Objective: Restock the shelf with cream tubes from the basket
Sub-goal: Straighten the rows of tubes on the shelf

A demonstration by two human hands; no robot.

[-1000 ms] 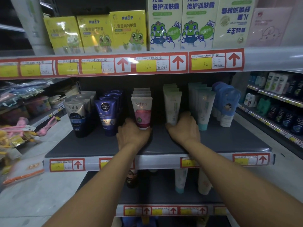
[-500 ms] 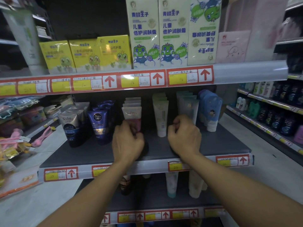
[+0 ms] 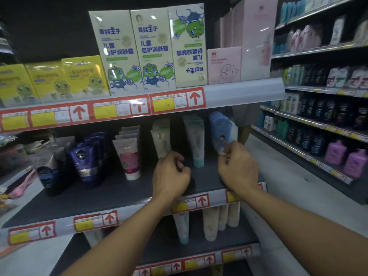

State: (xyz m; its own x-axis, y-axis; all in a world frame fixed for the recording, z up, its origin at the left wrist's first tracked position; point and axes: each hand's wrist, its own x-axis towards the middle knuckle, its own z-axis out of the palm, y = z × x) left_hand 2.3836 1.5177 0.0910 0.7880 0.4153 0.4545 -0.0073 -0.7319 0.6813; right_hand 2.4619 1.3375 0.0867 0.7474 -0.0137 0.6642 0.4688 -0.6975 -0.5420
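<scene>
Rows of cream tubes stand cap-down on the dark middle shelf (image 3: 119, 194): navy tubes (image 3: 85, 158), a pink-and-white tube (image 3: 128, 156), a pale white tube (image 3: 161, 142), a teal-capped tube (image 3: 197, 142) and blue tubes (image 3: 221, 130). My left hand (image 3: 171, 174) hovers with curled fingers just in front of the pale white tube's base, and I see nothing in it. My right hand (image 3: 237, 168) reaches to the front blue tube, its fingertips pinching the white cap at the bottom. No basket is in view.
Yellow and green boxes (image 3: 119, 50) and pink boxes (image 3: 223, 64) fill the shelf above. More tubes (image 3: 211, 224) stand on the shelf below. Across a strip of pale floor (image 3: 288, 182), racks of bottles (image 3: 336, 154) line the right side.
Both hands have shifted right along the shelf: the left from the pink tube to the pale white one, the right from the white tube to the blue tube. The view has swung right.
</scene>
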